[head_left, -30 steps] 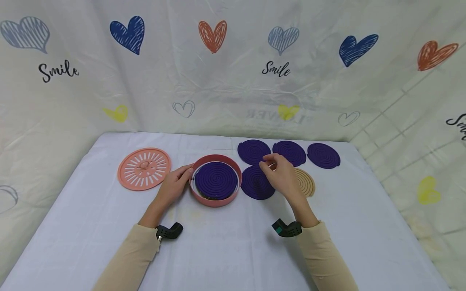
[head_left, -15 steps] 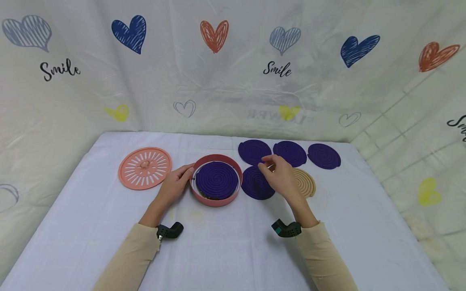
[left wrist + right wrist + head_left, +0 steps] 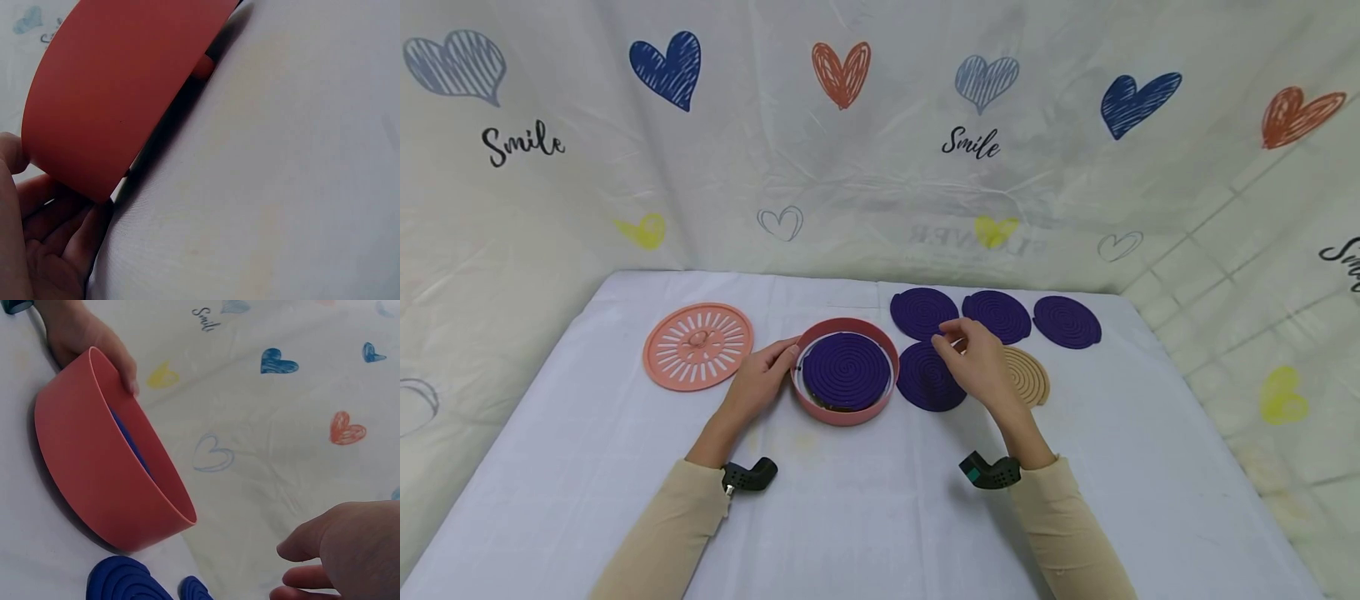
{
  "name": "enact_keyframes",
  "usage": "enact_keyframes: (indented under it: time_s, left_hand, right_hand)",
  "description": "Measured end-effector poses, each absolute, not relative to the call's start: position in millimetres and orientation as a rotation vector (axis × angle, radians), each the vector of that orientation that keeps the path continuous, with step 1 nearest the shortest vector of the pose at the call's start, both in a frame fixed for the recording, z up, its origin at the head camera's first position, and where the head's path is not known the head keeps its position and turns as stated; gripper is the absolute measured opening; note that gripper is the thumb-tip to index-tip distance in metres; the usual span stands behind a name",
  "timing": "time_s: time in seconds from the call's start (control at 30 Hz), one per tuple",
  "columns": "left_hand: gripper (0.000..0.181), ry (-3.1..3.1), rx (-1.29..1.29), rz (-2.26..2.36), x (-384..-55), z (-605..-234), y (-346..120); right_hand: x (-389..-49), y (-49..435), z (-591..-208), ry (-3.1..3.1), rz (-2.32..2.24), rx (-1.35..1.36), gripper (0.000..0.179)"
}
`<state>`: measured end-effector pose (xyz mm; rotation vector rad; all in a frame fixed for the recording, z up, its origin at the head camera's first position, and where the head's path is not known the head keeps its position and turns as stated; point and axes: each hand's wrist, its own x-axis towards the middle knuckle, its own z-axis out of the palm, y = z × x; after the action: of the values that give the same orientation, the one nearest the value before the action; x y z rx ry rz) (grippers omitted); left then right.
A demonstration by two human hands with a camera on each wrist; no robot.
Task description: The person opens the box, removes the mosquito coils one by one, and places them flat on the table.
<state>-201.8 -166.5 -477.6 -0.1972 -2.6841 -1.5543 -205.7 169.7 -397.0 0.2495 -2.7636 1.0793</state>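
With thumb and fingers, my left hand (image 3: 758,385) grips the left side of a round, red mosquito coil holder (image 3: 844,419) that rests on the table. Inside the holder lies a purple mosquito coil (image 3: 846,372). My right hand (image 3: 981,362) hovers to the right of the holder, fingers loosely bent and nothing between them, as the right wrist view also shows. A purple coil (image 3: 928,382) lies on the cloth just left of that hand. A tan coil (image 3: 1032,377) is partly hidden behind it.
A slotted, pinkish-orange lid (image 3: 697,342) lies flat at the left of the white-covered table (image 3: 850,517). Along the back are more purple coils: one behind the right hand (image 3: 923,312), another beside it (image 3: 998,315), and one farther right (image 3: 1067,322). A heart-printed curtain (image 3: 880,167) hangs behind.
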Motion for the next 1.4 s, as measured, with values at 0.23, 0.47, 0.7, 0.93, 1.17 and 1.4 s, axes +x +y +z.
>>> enact_keyframes:
  time_s: [0.23, 0.47, 0.7, 0.93, 1.17, 1.4]
  left_hand:
    - [0.050, -2.687, -0.190, -1.545, -201.5, -477.9, -166.2]
    - [0.049, -2.689, -0.196, -1.527, -202.8, -479.1, -165.5]
    - [0.049, -2.685, -0.201, -1.529, -203.0, -480.1, -165.5]
    - [0.048, -2.682, -0.197, -1.514, -202.1, -479.3, -165.9]
    - [0.048, -2.682, -0.199, -1.520, -201.7, -479.2, -166.2]
    - [0.049, -2.676, -0.208, -1.514, -201.6, -479.7, -166.4]
  right_hand:
    - [-201.6, 163.8, -391.9, -2.735, 1.088, 0.247, 0.034]
    - [-194.9, 154.7, -391.2, -2.710, 1.116, 0.295, 0.031]
    - [-192.1, 139.8, -392.6, -2.710, 1.126, 0.336, 0.030]
    - [-193.6, 123.7, -393.5, -2.704, 1.112, 0.442, 0.030]
    - [-194.1, 114.2, -393.9, -2.715, 1.113, 0.463, 0.032]
    - [-195.7, 107.0, -395.2, -2.736, 1.135, 0.470, 0.034]
